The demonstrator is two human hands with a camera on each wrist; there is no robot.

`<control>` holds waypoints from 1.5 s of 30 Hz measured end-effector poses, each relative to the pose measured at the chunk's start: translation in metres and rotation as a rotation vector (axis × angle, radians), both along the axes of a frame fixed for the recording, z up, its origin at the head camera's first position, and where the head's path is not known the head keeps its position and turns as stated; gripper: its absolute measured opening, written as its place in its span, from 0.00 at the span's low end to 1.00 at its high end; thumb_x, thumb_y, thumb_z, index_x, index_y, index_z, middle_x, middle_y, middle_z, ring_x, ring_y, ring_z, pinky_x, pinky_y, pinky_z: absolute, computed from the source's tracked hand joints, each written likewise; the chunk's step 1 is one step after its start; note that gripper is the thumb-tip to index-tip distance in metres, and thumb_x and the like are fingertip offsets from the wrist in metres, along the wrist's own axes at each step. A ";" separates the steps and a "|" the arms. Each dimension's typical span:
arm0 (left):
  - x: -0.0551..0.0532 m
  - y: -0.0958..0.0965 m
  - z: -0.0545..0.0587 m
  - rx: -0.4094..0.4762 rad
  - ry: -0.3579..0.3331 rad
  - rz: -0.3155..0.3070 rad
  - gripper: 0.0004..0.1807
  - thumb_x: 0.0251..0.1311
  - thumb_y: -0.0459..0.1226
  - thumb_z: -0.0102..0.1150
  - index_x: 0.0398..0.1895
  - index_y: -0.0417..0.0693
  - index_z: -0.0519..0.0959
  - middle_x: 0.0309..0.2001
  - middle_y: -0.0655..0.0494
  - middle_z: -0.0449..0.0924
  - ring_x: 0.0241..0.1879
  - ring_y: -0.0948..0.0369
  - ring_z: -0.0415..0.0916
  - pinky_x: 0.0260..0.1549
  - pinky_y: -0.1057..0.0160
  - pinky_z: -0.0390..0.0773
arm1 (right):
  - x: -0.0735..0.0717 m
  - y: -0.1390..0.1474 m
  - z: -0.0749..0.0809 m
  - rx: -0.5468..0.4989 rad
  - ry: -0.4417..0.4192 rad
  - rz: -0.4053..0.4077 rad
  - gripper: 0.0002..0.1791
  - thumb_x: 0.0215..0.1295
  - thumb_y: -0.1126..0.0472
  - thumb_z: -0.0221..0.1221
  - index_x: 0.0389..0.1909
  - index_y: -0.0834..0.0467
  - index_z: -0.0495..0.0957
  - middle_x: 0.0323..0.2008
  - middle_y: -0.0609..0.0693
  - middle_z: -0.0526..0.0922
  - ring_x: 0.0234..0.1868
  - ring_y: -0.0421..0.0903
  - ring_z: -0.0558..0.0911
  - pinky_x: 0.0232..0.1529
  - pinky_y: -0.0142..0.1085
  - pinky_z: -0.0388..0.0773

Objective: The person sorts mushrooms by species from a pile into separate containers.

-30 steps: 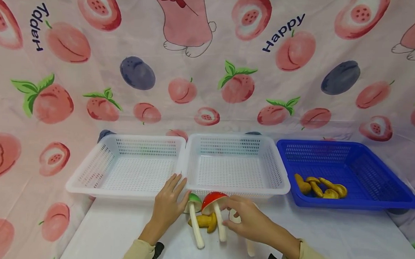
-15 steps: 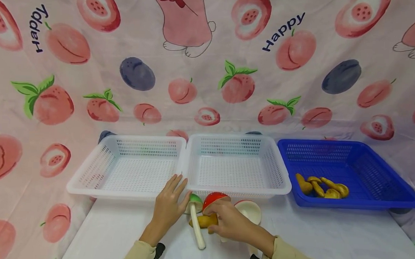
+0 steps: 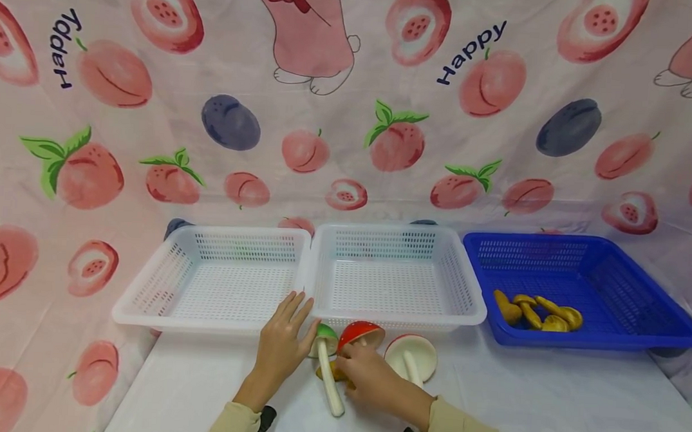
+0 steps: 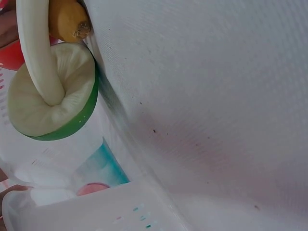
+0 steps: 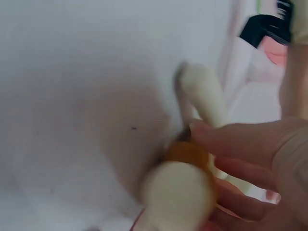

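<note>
My left hand [image 3: 282, 339] lies with straight fingers beside the white baskets, its thumb close to a green-capped toy mushroom [image 3: 328, 376]. That mushroom's white stem and pale underside [image 4: 29, 106] show in the left wrist view. With curled fingers, my right hand [image 3: 376, 378] holds a yellow-brown toy mushroom [image 3: 329, 371]. Thumb and fingers stand on either side of this yellow mushroom [image 5: 186, 153] in the blurred right wrist view. A red-capped mushroom [image 3: 361, 332] lies just behind the right hand, its stem mostly hidden. Another red-rimmed mushroom [image 3: 421, 358] lies to the right, pale underside up.
Two white baskets, left [image 3: 202, 326] and middle [image 3: 399, 320], stand behind the hands. A blue basket [image 3: 596, 340] on the right contains several yellow-brown mushrooms [image 3: 556, 315]. A fruit-print cloth [image 3: 323, 196] hangs behind, and white cloth [image 3: 518, 391] covers the table.
My right hand has moved left and down from the red-capped mushroom to the yellow one, uncovering the red-rimmed mushroom on the right. The left hand has stayed in place.
</note>
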State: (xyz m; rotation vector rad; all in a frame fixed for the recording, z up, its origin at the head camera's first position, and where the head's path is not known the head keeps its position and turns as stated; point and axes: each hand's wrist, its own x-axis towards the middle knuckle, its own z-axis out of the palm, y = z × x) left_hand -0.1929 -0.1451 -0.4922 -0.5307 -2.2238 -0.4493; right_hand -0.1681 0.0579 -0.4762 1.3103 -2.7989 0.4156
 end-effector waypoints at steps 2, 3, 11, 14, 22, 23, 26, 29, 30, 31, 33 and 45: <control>0.000 0.000 0.000 -0.003 0.006 0.001 0.22 0.51 0.40 0.66 0.48 0.38 0.81 0.51 0.40 0.79 0.54 0.44 0.74 0.47 0.49 0.78 | 0.000 -0.003 -0.006 0.012 0.081 0.013 0.17 0.43 0.69 0.70 0.38 0.54 0.82 0.36 0.46 0.78 0.38 0.42 0.77 0.42 0.33 0.76; 0.000 0.000 0.000 -0.004 0.010 0.000 0.22 0.51 0.40 0.67 0.48 0.37 0.82 0.51 0.39 0.79 0.54 0.44 0.74 0.47 0.48 0.78 | 0.001 -0.004 -0.008 0.015 0.109 0.014 0.17 0.44 0.69 0.69 0.37 0.54 0.82 0.36 0.46 0.77 0.39 0.43 0.77 0.43 0.35 0.76; 0.000 0.001 0.000 0.001 0.025 -0.002 0.21 0.50 0.39 0.68 0.48 0.37 0.82 0.50 0.39 0.79 0.54 0.43 0.74 0.46 0.48 0.78 | 0.002 -0.005 -0.007 0.056 0.206 0.028 0.12 0.44 0.65 0.71 0.33 0.53 0.83 0.32 0.47 0.77 0.35 0.44 0.75 0.41 0.37 0.73; 0.000 0.000 -0.001 0.000 0.030 0.001 0.21 0.50 0.39 0.68 0.47 0.37 0.82 0.50 0.39 0.79 0.53 0.44 0.74 0.45 0.48 0.79 | 0.004 -0.003 0.000 0.055 0.164 0.034 0.13 0.41 0.65 0.71 0.32 0.54 0.84 0.31 0.47 0.78 0.33 0.42 0.74 0.39 0.35 0.73; 0.000 0.000 0.000 0.002 0.031 -0.002 0.22 0.49 0.38 0.68 0.47 0.37 0.82 0.50 0.39 0.79 0.53 0.43 0.74 0.46 0.47 0.78 | 0.008 0.002 0.019 0.049 0.099 0.028 0.13 0.37 0.67 0.68 0.30 0.55 0.83 0.28 0.45 0.76 0.29 0.39 0.71 0.31 0.28 0.70; 0.000 0.000 0.000 0.002 0.032 -0.002 0.22 0.49 0.38 0.68 0.47 0.37 0.82 0.50 0.39 0.79 0.53 0.43 0.74 0.46 0.47 0.78 | 0.008 0.003 0.022 0.048 0.101 0.029 0.13 0.37 0.67 0.68 0.29 0.55 0.83 0.27 0.44 0.75 0.29 0.39 0.70 0.30 0.28 0.69; 0.000 0.001 0.000 0.005 0.030 -0.004 0.22 0.49 0.38 0.68 0.47 0.37 0.82 0.50 0.39 0.79 0.53 0.43 0.74 0.46 0.47 0.78 | 0.011 0.005 0.030 0.056 0.098 0.027 0.11 0.37 0.67 0.67 0.28 0.54 0.83 0.26 0.44 0.75 0.28 0.39 0.70 0.30 0.28 0.68; 0.000 0.001 0.000 0.003 0.029 -0.001 0.21 0.49 0.39 0.68 0.47 0.37 0.82 0.50 0.39 0.79 0.53 0.43 0.74 0.46 0.47 0.78 | 0.014 0.007 0.036 0.084 0.077 0.014 0.09 0.39 0.66 0.67 0.26 0.53 0.82 0.25 0.43 0.73 0.28 0.40 0.69 0.30 0.29 0.66; 0.000 0.000 -0.001 0.003 0.029 0.000 0.21 0.49 0.39 0.68 0.47 0.38 0.82 0.50 0.40 0.79 0.53 0.44 0.74 0.46 0.47 0.78 | 0.015 0.008 0.038 0.096 0.071 0.010 0.08 0.40 0.66 0.67 0.25 0.53 0.82 0.25 0.43 0.73 0.28 0.40 0.69 0.30 0.30 0.65; 0.000 0.001 -0.001 0.003 0.029 0.001 0.21 0.49 0.39 0.68 0.47 0.38 0.82 0.50 0.40 0.79 0.53 0.44 0.74 0.46 0.47 0.78 | 0.016 0.009 0.040 0.109 0.063 0.004 0.08 0.41 0.65 0.67 0.25 0.52 0.82 0.25 0.43 0.72 0.29 0.40 0.68 0.30 0.30 0.65; 0.000 0.000 -0.002 0.001 0.030 0.001 0.21 0.49 0.39 0.68 0.47 0.38 0.82 0.50 0.40 0.79 0.53 0.44 0.74 0.46 0.48 0.78 | 0.017 0.009 0.043 0.132 0.057 0.000 0.08 0.41 0.65 0.68 0.25 0.52 0.82 0.25 0.42 0.72 0.29 0.40 0.68 0.30 0.31 0.63; -0.001 0.000 -0.002 0.004 0.030 -0.005 0.21 0.50 0.38 0.67 0.47 0.37 0.82 0.50 0.39 0.79 0.53 0.43 0.74 0.46 0.48 0.78 | 0.020 0.027 0.070 0.104 0.052 0.024 0.12 0.37 0.67 0.67 0.28 0.53 0.84 0.28 0.41 0.73 0.32 0.40 0.68 0.33 0.32 0.66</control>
